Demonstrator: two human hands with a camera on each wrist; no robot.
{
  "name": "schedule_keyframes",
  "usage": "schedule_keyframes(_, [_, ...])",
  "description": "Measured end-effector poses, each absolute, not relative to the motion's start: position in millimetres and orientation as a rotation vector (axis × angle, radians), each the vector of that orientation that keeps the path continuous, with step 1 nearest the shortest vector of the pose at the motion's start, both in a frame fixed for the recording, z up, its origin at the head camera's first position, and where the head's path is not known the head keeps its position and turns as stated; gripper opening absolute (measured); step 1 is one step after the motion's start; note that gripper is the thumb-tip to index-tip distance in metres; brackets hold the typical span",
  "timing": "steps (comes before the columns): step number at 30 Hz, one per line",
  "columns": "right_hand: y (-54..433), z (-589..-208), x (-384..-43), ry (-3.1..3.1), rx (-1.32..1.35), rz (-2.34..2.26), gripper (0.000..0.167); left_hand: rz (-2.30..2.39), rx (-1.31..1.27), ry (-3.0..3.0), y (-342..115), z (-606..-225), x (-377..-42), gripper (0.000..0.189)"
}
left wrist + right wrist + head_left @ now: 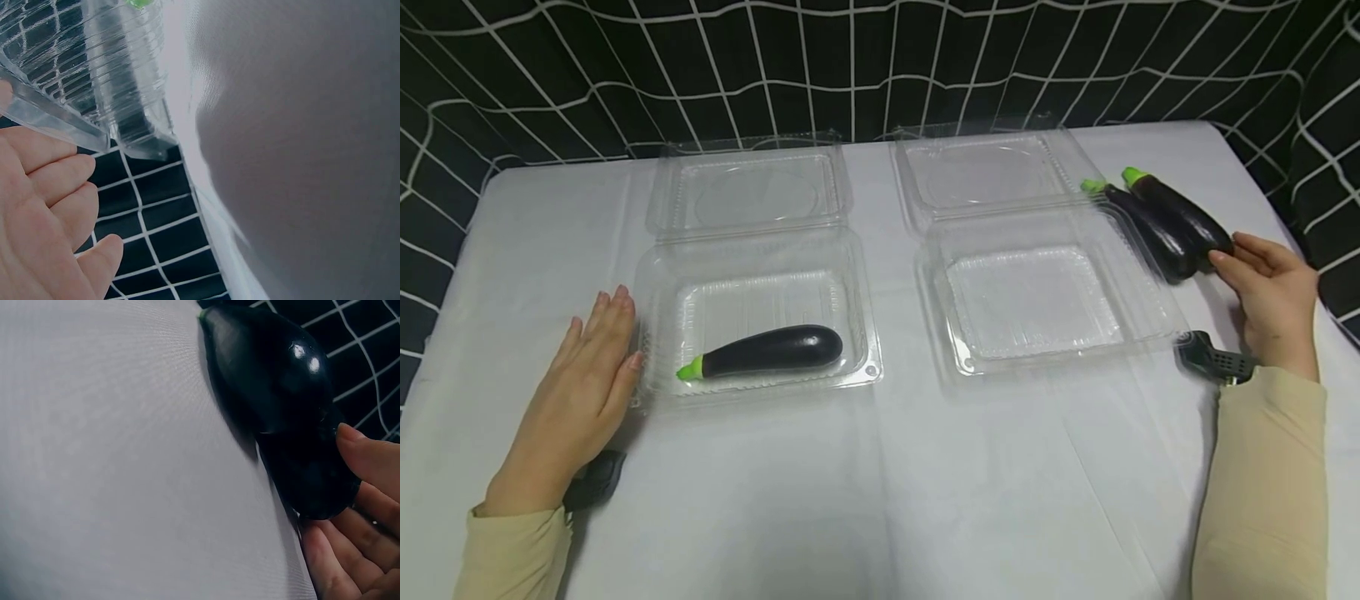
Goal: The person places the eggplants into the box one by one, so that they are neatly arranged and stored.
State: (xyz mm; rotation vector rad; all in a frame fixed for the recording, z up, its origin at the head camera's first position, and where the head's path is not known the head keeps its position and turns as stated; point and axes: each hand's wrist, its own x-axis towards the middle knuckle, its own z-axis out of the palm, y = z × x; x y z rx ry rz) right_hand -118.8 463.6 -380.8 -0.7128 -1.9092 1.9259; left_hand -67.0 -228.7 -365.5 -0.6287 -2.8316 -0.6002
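My right hand (pixel 1277 287) is at the blunt end of a dark purple eggplant (pixel 1183 212), with thumb and fingers on either side of that end. In the right wrist view its thumb (pixel 359 447) lies against the glossy skin. Close alongside on the tabletop is a second eggplant (pixel 1150 229), its green stem toward the back. My left hand (pixel 576 392) has its fingers straight, right at the left edge of a clear plastic clamshell box (pixel 760 250). Inside that box a third eggplant (pixel 775 350) lies crosswise, green stem to the left.
Another clear clamshell box (pixel 1030 300), lid folded back, stands right of the middle with nothing in it. The left box's lid (pixel 752 192) also lies back. A white cloth (pixel 955 492) covers the table. Behind hangs a black curtain (pixel 820 67) with a white grid.
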Motion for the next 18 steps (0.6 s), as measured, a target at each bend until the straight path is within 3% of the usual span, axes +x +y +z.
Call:
schedule_keyframes(5, [464.4,-381.2,-120.7,-1.935,-0.716,1.896,0.028,-0.610,-0.626,-2.825,-228.5,-365.9,-67.8,0.055])
schedule_keyframes(18, [464.3,-382.2,-117.7,-1.791,-0.672,1.988,0.029,-0.609,-0.634,-2.814,-229.3,-366.0,-67.6,0.055])
